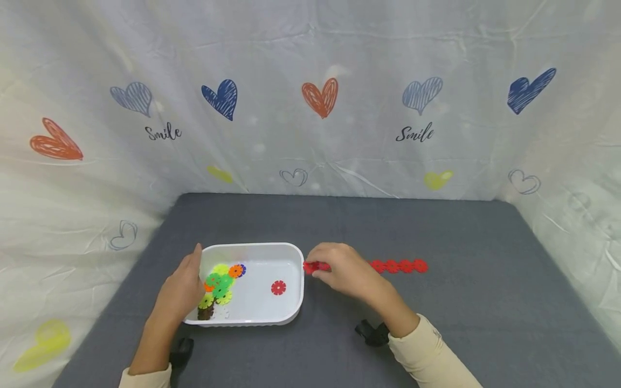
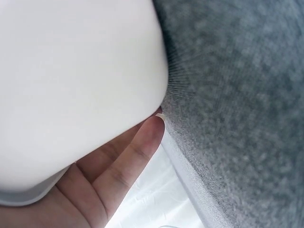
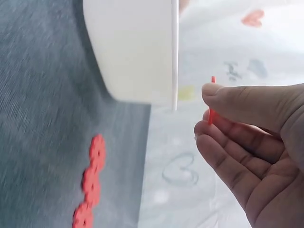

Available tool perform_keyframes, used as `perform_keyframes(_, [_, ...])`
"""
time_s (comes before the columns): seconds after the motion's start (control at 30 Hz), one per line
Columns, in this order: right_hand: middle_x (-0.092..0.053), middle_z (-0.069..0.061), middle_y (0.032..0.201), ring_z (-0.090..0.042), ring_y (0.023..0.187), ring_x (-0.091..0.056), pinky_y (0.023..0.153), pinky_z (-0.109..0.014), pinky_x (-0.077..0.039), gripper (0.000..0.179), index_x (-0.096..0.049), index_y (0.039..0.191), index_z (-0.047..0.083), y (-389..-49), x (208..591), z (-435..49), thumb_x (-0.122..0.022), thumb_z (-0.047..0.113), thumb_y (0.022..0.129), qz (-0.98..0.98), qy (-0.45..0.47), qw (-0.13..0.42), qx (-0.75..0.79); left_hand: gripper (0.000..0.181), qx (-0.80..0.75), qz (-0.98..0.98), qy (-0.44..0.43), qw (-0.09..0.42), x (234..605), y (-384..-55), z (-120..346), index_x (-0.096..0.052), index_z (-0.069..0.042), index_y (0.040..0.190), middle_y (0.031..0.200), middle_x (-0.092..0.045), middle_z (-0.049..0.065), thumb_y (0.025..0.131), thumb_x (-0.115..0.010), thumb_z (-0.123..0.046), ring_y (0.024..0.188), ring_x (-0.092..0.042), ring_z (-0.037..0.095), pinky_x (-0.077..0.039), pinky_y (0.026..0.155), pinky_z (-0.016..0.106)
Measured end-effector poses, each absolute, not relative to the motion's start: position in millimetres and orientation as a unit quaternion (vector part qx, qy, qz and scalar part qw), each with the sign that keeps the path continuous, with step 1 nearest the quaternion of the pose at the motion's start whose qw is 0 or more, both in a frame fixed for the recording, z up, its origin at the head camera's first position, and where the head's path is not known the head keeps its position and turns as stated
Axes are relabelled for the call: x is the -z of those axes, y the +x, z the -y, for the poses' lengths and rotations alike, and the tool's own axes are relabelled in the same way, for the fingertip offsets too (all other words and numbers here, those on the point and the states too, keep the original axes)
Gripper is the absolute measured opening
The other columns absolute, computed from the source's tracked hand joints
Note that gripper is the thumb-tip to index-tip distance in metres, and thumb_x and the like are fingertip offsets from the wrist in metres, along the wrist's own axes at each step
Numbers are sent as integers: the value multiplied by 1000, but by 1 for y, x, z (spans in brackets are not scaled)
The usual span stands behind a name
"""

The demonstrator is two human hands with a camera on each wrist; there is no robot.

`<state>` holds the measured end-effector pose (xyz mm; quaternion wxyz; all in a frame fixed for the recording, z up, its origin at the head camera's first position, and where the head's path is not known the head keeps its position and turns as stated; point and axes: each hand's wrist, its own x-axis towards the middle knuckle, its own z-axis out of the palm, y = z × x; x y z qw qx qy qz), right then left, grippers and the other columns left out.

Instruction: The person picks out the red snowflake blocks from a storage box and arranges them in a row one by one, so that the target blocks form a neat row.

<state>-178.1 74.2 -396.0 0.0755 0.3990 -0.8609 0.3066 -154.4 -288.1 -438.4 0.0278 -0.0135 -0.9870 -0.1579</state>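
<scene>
My left hand rests against the left end of a white tray, its fingers straight along the outer wall in the left wrist view. The right hand is just beyond the tray's right end. Between thumb and fingers it pinches a thin red notched disc, seen edge-on in the right wrist view. Joined red discs lie in a row on the table, partly hidden behind that hand. One loose red disc lies inside the tray, right of a pile of green discs, with yellow, orange and brown ones.
Grey cloth covers the table. A white curtain printed with hearts hangs behind it and at both sides. Black straps, the right strap among them, show by the wrists.
</scene>
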Motion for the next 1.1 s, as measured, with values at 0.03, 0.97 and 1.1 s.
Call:
perform_keyframes(0.03, [-71, -1, 100, -15, 92, -67, 81, -28, -55, 21, -78, 101, 5, -179, 397, -78, -82, 1, 80, 863, 394, 78, -307, 73, 157, 987, -13, 28, 439, -154, 288, -18, 10, 155, 143, -38, 36, 91, -52, 5, 102, -57, 48, -48, 83, 64])
perform_keyframes(0.97, [-71, -4, 108, -20, 92, -69, 77, -43, -58, 18, -77, 93, 6, -177, 414, -172, -82, -3, 78, 892, 260, 97, -357, 73, 156, 987, -10, 24, 437, -154, 288, -18, 11, 155, 143, -38, 36, 90, -51, 5, 103, -56, 48, -48, 82, 63])
perform_keyframes(1.1, [-72, -5, 107, -22, 93, -69, 78, -43, -57, 19, -77, 92, 7, -176, 417, -191, -82, -4, 77, 901, 237, 104, -349, 73, 155, 988, -12, 26, 437, -155, 288, -18, 11, 155, 143, -38, 36, 90, -51, 5, 101, -57, 47, -48, 81, 62])
